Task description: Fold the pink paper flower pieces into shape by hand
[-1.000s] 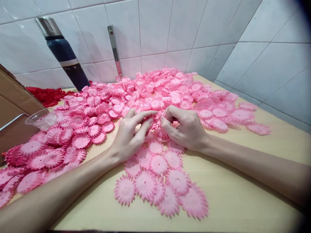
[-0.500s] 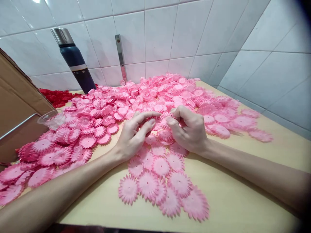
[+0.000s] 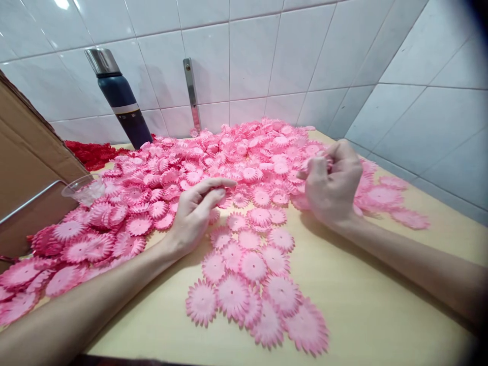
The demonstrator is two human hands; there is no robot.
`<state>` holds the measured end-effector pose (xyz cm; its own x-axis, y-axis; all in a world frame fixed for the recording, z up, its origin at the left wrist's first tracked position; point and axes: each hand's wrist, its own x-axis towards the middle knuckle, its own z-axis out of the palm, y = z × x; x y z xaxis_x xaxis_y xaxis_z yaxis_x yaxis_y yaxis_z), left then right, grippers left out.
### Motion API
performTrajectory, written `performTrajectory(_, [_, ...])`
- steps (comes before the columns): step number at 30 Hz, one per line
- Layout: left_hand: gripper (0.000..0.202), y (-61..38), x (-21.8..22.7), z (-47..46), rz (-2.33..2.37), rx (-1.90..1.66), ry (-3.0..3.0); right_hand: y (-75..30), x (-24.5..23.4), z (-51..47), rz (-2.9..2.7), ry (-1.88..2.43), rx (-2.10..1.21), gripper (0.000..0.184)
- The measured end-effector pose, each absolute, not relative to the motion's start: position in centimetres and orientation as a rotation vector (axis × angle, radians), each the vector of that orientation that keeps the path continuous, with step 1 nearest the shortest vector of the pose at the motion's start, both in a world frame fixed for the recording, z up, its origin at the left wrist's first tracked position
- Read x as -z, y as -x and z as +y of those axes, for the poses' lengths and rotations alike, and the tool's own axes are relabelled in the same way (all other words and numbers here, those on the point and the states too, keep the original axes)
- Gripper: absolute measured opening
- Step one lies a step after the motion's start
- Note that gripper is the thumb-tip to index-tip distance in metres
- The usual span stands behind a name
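Pink fabric flower layers, round with fringed edges and a small hole in the middle, cover much of the table. My left hand [image 3: 197, 211] is over the near edge of the pink pile [image 3: 249, 174], with thumb and index finger closed together; whatever lies between them is hidden. Farther right, my right hand [image 3: 335, 185] is raised above the table with its fingers curled in. A bit of pink flower layer [image 3: 328, 161] shows inside its grip. Between my forearms, several single flower layers [image 3: 253, 266] lie flat, partly overlapping.
A dark blue bottle [image 3: 124, 104] with a steel cap leans in view by the tiled wall [image 3: 247, 56]. At left are a cardboard box [image 3: 32, 137], a clear plastic cup [image 3: 86, 189] and red flower layers [image 3: 91, 154]. A metal strip [image 3: 191, 91] is fixed to the wall.
My hands have moved apart. The right one went right and up, carrying pink material; the left one shifted slightly left. More flat flower layers now show between them.
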<state>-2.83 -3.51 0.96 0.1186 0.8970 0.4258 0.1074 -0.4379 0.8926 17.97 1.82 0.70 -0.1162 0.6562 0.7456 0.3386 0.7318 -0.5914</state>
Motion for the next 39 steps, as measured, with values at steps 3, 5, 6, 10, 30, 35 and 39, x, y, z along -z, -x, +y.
performTrajectory(3, [0.025, 2.6, -1.0, -3.5, 0.963, -1.286, -1.686, -17.4, -0.6, 1.2, -1.699, 0.816, -0.351, 0.021])
performTrajectory(5, [0.034, 2.4, -1.0, -3.5, 0.958, -1.287, -1.658, -16.8, -0.3, 0.6, -1.677, 0.836, -0.364, 0.021])
performTrajectory(6, [0.039, 2.4, -0.9, -3.5, 0.958, -1.305, -1.652, -16.6, -0.1, 0.4, -1.665, 0.852, -0.373, 0.021])
performTrajectory(10, [0.049, 2.5, -0.7, -3.3, 0.945, -1.256, -1.679, -15.9, 0.4, -0.1, -1.657, 0.875, -0.39, 0.017])
performTrajectory(30, [0.036, 2.8, -0.4, -2.9, 0.935, -1.308, -1.649, -15.9, 0.5, -0.6, -1.957, 0.555, -0.083, 0.017])
performTrajectory(35, [0.033, 2.9, -0.5, -3.0, 0.908, -1.287, -1.571, -15.9, 0.2, -0.6, -1.891, 0.69, -0.146, 0.013])
performTrajectory(39, [0.032, 2.9, -0.5, -2.9, 0.881, -1.294, -1.597, -16.0, 0.6, -0.5, -1.893, 0.621, -0.202, 0.018])
